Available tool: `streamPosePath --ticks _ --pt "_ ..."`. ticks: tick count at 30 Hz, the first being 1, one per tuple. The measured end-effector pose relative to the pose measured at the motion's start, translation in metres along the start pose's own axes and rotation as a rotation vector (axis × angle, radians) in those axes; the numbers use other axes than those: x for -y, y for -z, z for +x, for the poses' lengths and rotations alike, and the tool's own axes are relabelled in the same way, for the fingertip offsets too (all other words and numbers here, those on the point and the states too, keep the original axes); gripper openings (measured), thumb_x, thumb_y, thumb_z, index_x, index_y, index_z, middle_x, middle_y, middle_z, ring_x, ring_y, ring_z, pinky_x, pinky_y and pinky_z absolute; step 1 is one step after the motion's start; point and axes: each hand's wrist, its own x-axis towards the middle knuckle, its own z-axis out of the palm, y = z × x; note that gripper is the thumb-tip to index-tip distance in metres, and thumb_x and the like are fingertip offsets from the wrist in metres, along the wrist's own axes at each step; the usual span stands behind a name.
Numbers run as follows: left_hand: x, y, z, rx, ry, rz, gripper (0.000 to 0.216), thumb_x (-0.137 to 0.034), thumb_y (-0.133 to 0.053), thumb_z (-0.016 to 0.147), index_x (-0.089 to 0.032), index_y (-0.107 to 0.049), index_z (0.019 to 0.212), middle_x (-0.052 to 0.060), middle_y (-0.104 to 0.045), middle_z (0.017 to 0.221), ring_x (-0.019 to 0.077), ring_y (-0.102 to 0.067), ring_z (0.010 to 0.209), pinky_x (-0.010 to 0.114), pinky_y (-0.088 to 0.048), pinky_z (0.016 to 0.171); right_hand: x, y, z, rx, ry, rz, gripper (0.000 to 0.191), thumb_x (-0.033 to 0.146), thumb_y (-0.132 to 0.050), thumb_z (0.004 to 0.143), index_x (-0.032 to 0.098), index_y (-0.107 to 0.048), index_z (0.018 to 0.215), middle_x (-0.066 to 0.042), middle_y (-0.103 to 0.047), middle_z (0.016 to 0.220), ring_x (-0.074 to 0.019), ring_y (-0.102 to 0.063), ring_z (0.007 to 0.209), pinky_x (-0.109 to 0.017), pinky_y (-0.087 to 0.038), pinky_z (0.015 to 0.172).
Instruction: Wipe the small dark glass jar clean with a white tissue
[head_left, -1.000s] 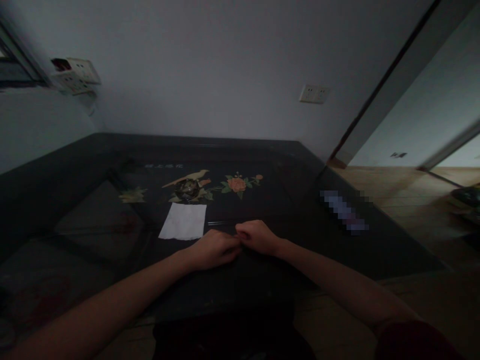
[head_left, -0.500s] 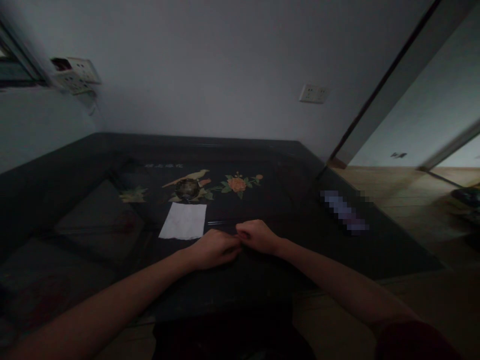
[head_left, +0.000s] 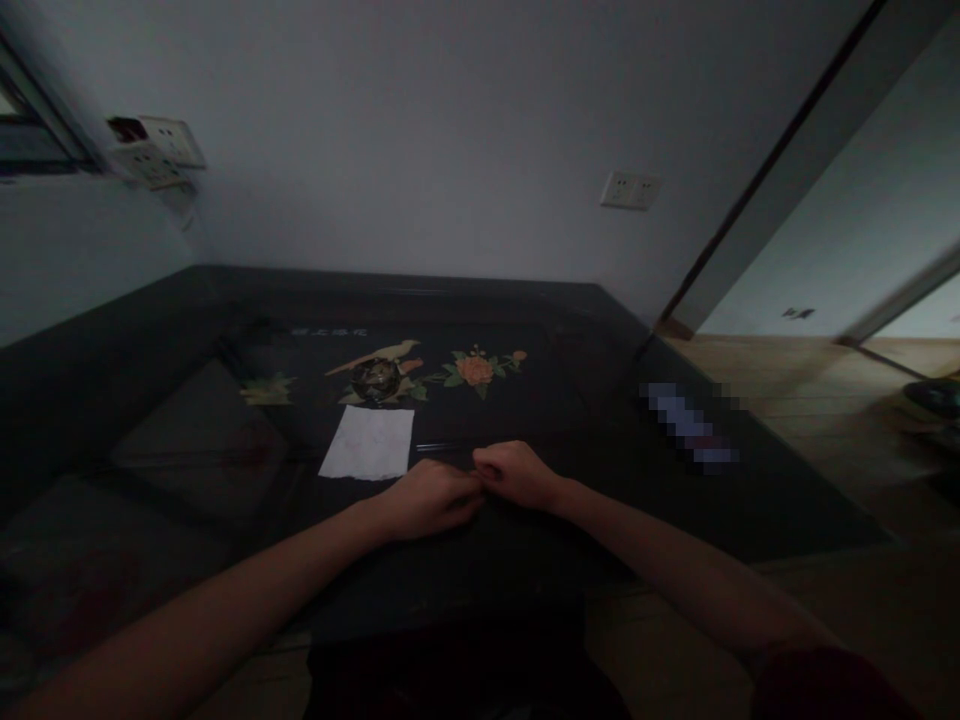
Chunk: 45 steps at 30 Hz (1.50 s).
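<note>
Both my hands rest together near the front middle of a dark glass-topped table (head_left: 570, 400). My left hand (head_left: 424, 498) has its fingers curled in, and its fingertips meet my right hand (head_left: 517, 474), which is also curled shut. Whatever they pinch between them is too small and dark to make out. A white sheet of paper (head_left: 368, 442) lies flat just beyond my left hand. A thin dark stick-like object (head_left: 444, 446) lies to the right of the paper, just beyond my hands.
A small round dark object (head_left: 376, 377) sits on the table's painted bird and flower design (head_left: 475, 367). A blurred flat item (head_left: 688, 423) lies at the right edge. Wall sockets (head_left: 630, 188) are behind. A doorway and wooden floor (head_left: 840, 380) open to the right.
</note>
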Motion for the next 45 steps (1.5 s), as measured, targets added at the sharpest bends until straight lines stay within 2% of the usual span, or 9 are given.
streamPosePath --ticks 7,13,18,23,26,29,34,37,45 --pt "0.0 0.004 0.001 -0.051 -0.014 0.031 0.021 -0.024 -0.044 0.091 -0.019 -0.06 0.079 0.002 -0.066 0.072 0.0131 -0.06 0.066 0.025 -0.035 0.059 -0.001 0.001 0.0 0.024 -0.004 -0.013 0.024 0.008 -0.054 0.074 0.02 -0.038 0.061 0.006 -0.043 0.06 -0.0102 -0.037 0.057 -0.023 -0.02 0.055" --pt "0.016 0.027 -0.001 -0.294 0.191 0.058 0.028 -0.029 -0.043 0.092 -0.018 -0.057 0.071 0.001 -0.059 0.063 0.0124 -0.053 0.061 0.024 -0.035 0.061 0.0 0.0 -0.001 0.006 -0.018 -0.031 0.025 0.016 -0.057 0.081 0.02 -0.04 0.063 0.006 -0.041 0.06 -0.01 -0.035 0.055 -0.024 -0.02 0.054" --pt "0.073 0.054 -0.017 -0.636 0.49 -0.024 0.033 -0.038 -0.04 0.093 -0.017 -0.059 0.076 0.0 -0.058 0.065 0.0122 -0.052 0.06 0.024 -0.038 0.06 0.005 0.002 0.0 0.007 -0.03 -0.042 0.026 0.017 -0.059 0.081 0.02 -0.041 0.062 0.006 -0.04 0.058 -0.0095 -0.035 0.054 -0.024 -0.02 0.055" --pt "0.149 0.049 -0.038 -0.856 0.657 0.068 0.03 -0.039 -0.048 0.087 -0.015 -0.059 0.103 0.012 -0.061 0.107 0.023 -0.056 0.103 0.036 -0.044 0.092 0.016 0.008 0.02 -0.029 -0.017 -0.003 0.013 0.015 -0.061 0.08 0.02 -0.051 0.075 0.004 -0.05 0.068 -0.0107 -0.044 0.062 -0.022 -0.027 0.058" --pt "0.172 0.035 -0.042 -0.811 0.76 -0.044 0.049 -0.043 -0.055 0.082 -0.011 -0.051 0.12 0.017 -0.056 0.122 0.0275 -0.05 0.12 0.042 -0.04 0.102 0.021 0.009 0.048 -0.092 -0.014 -0.004 0.016 0.016 -0.061 0.082 0.02 -0.056 0.097 0.0 -0.059 0.085 -0.014 -0.054 0.078 -0.024 -0.038 0.068" --pt "0.175 0.026 -0.041 -0.755 0.756 -0.106 0.065 -0.046 -0.06 0.078 -0.012 -0.044 0.13 0.018 -0.055 0.129 0.0279 -0.051 0.123 0.042 -0.041 0.103 0.024 0.003 0.084 -0.086 -0.065 -0.102 0.028 0.026 -0.06 0.087 0.021 -0.055 0.114 -0.006 -0.062 0.107 -0.0181 -0.058 0.097 -0.029 -0.044 0.08" --pt "0.165 0.025 -0.04 -0.672 0.814 -0.146 0.081 -0.049 -0.063 0.075 -0.012 -0.034 0.141 0.02 -0.049 0.14 0.0313 -0.049 0.128 0.042 -0.04 0.104 0.033 -0.018 0.127 -0.097 -0.131 -0.194 0.047 0.051 -0.059 0.085 0.012 -0.057 0.113 -0.02 -0.058 0.118 -0.0334 -0.052 0.113 -0.046 -0.045 0.089" --pt "0.163 0.027 -0.041 -0.676 0.883 -0.126 0.083 -0.05 -0.065 0.075 -0.01 -0.035 0.141 0.022 -0.052 0.137 0.0339 -0.051 0.125 0.044 -0.041 0.102 0.037 -0.026 0.135 -0.077 -0.144 -0.211 0.06 0.056 -0.062 0.081 0.007 -0.055 0.114 -0.024 -0.057 0.12 -0.0363 -0.05 0.114 -0.048 -0.044 0.089" --pt "0.154 0.03 -0.036 -0.587 0.832 -0.101 0.078 -0.055 -0.065 0.072 -0.015 -0.043 0.135 0.016 -0.062 0.126 0.0327 -0.059 0.115 0.043 -0.047 0.095 0.011 -0.012 0.113 -0.012 -0.211 -0.107 0.025 0.037 -0.067 0.082 0.017 -0.063 0.097 -0.01 -0.065 0.104 -0.0221 -0.06 0.094 -0.03 -0.042 0.074"
